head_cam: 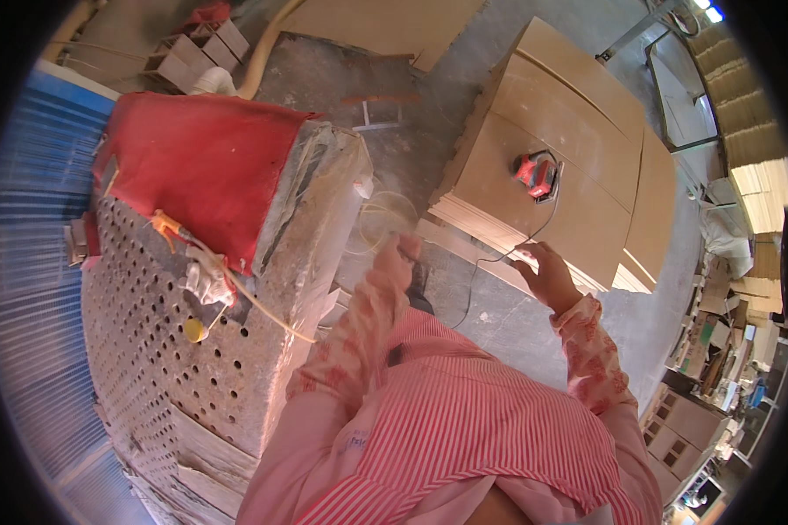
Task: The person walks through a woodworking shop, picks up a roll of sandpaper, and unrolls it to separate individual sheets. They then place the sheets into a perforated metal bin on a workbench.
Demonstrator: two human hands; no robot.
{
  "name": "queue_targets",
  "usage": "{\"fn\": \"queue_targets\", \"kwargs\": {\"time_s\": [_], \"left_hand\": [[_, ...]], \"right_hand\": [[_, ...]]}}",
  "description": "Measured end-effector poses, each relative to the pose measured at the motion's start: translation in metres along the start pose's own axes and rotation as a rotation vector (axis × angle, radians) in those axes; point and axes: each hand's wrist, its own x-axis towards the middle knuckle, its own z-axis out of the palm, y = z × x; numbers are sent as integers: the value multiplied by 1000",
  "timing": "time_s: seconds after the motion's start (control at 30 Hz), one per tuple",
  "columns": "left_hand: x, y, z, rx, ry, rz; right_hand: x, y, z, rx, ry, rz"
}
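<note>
My right hand (553, 279) reaches past the near edge of a stack of flat tan boards (568, 125), thumb and fingers spread around a gap. Close to its fingertips runs the thin dark cord (479, 261) of a red electric sander (537, 177), which rests on top of the boards. Held in front of my body, my left hand (397, 261) is blurred with curled fingers; whether it grips anything cannot be made out. It hangs over the floor, between the boards and a perforated worktable (203, 367).
A red cloth (203, 164) covers the worktable's far part. An orange air blow gun (166, 226) with a pale hose (262, 305), a whitish glove (209, 281) and a yellow round object (195, 330) lie on it. Loops of clear tubing (387, 213) hang beside the table.
</note>
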Motion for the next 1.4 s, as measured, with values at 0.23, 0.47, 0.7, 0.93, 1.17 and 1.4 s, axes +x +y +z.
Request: {"fn": "queue_targets", "kwargs": {"time_s": [0.23,0.47,0.7,0.93,1.17,1.4], "left_hand": [[130,25,6,62,273,-113],[185,18,2,48,390,-48],[164,10,27,7,417,87],[163,13,26,49,436,81],[191,-13,-20,397,474,271],[246,-37,-85,548,433,523]], "right_hand": [[142,4,-34,-386,134,-105],[231,29,-18,-732,-24,155],[256,68,-24,-785,-326,292],[277,66,-33,-790,-411,243],[266,75,-32,-705,-424,256],[267,84,-29,-800,-416,156]]}}
